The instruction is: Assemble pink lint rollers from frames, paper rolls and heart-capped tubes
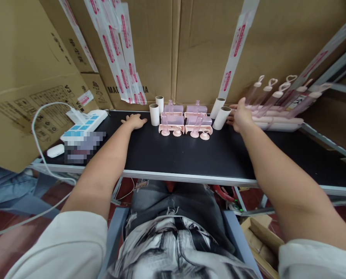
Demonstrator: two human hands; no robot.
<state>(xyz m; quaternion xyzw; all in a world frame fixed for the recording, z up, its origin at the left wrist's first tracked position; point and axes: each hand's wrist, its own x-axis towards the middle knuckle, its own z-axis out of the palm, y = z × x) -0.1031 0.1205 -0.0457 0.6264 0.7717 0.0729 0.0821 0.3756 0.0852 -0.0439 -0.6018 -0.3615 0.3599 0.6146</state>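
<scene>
Presently, your left hand (134, 121) rests palm-down on the black tabletop (161, 159) at far left, fingers apart, near the far edge (118, 111). Your right hand (239, 117) sits at far right, between the nearest white tube (221, 118) and the pink trays (283, 124); whether its fingers grip either cannot be told. Open room runs from the pink holders (171, 130), far centre, to the near metal edge (190, 176).
</scene>
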